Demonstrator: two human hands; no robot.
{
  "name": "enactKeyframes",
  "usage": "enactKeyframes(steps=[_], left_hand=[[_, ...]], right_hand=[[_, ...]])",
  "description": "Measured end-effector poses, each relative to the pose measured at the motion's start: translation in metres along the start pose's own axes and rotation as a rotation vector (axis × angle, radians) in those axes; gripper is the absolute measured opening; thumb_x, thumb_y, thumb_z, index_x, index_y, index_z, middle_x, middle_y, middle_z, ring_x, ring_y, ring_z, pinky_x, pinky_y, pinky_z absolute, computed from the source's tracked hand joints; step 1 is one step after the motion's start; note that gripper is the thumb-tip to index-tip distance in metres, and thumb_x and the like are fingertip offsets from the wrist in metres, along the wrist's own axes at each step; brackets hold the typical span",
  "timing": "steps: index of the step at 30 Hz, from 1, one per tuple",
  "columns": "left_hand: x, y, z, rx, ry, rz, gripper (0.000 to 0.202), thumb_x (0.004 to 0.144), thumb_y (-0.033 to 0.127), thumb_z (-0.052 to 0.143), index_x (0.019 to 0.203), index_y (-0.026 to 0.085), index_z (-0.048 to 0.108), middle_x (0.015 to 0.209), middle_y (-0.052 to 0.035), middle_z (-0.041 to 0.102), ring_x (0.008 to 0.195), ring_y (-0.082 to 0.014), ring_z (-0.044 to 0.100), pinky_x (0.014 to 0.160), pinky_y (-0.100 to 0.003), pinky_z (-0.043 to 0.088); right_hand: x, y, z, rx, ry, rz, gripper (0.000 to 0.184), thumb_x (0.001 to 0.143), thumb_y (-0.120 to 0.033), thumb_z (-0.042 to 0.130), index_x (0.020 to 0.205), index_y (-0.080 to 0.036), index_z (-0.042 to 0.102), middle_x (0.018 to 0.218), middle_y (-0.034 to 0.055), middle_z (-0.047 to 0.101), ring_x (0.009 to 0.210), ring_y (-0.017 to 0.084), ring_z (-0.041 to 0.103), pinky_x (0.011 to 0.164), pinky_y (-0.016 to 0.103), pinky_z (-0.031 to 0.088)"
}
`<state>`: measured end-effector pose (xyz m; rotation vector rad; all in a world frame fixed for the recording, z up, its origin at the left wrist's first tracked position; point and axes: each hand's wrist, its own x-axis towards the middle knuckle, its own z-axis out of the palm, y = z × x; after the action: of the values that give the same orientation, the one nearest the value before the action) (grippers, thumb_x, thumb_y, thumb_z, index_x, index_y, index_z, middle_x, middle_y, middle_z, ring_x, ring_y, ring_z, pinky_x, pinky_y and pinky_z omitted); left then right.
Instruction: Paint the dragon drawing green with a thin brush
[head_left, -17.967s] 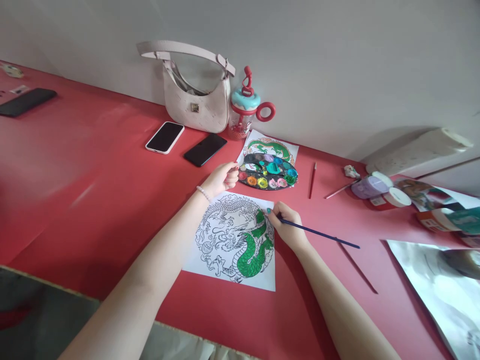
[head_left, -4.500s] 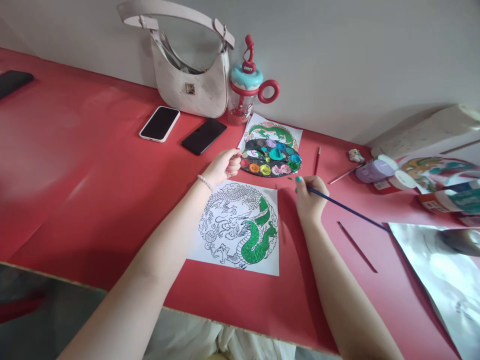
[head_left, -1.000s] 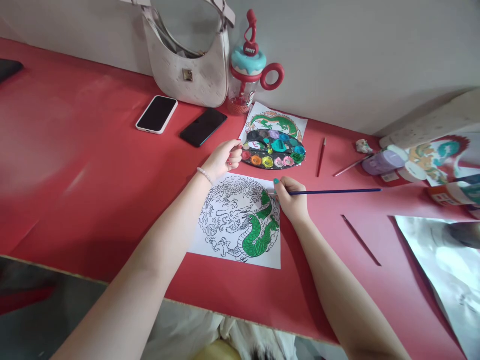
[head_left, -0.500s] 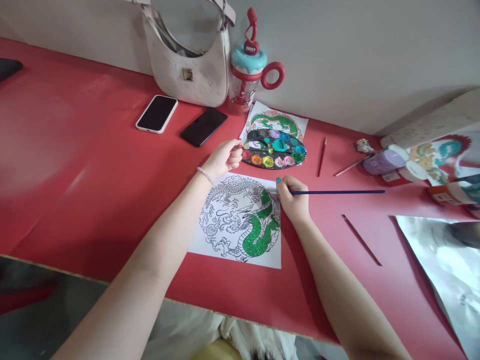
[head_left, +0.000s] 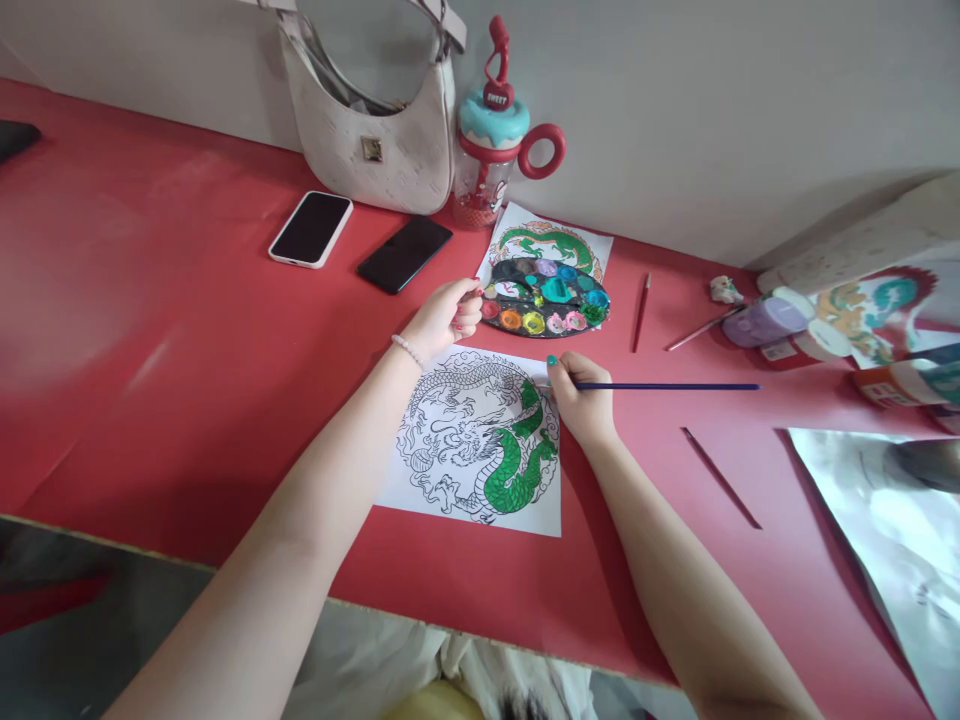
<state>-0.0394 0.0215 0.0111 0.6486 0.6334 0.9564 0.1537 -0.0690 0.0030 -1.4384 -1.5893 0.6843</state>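
My right hand [head_left: 587,400] is closed round a paintbrush [head_left: 675,386] with a long dark blue handle. The brush's tip end meets the upper right of a dragon drawing [head_left: 442,480], where part of the body is painted green and the rest is black line on white. My left hand [head_left: 448,315] has its fingers curled at the left edge of an oval black paint palette [head_left: 541,298], pinching that edge. Wells of many colours fill the palette, which overlaps a second dragon picture [head_left: 596,248], painted green and orange.
Two phones [head_left: 311,228] lie at the back left, by a pale handbag [head_left: 375,160] and a donut-lidded cup [head_left: 491,150]. Thin brushes [head_left: 721,478] lie to the right. Beyond them are paint bottles [head_left: 769,318] and a silvery sheet [head_left: 862,530]. The red table's front edge [head_left: 450,626] runs below.
The view has shifted very slightly. Both hands keep their places, and the brush handle has barely moved against the drawing.
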Motion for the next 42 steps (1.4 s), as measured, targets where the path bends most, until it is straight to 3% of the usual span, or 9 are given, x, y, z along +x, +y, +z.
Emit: enactKeyframes(steps=[42], left_hand=[[0.0013,-0.0012,-0.0017,0.007,-0.018,0.009,0.027,0.087,0.019,0.036,0.061,0.017,0.037,0.042,0.0106,0.017,0.032,-0.0023,0.016,0.034,-0.016,0.011]], right_hand=[[-0.0022,-0.0017,0.001,-0.127,0.033,-0.118,0.034,0.075,-0.021,0.047,0.05,-0.02,0.023,0.046,-0.0061,0.023,0.045,0.006,0.023,0.042,0.022,0.019]])
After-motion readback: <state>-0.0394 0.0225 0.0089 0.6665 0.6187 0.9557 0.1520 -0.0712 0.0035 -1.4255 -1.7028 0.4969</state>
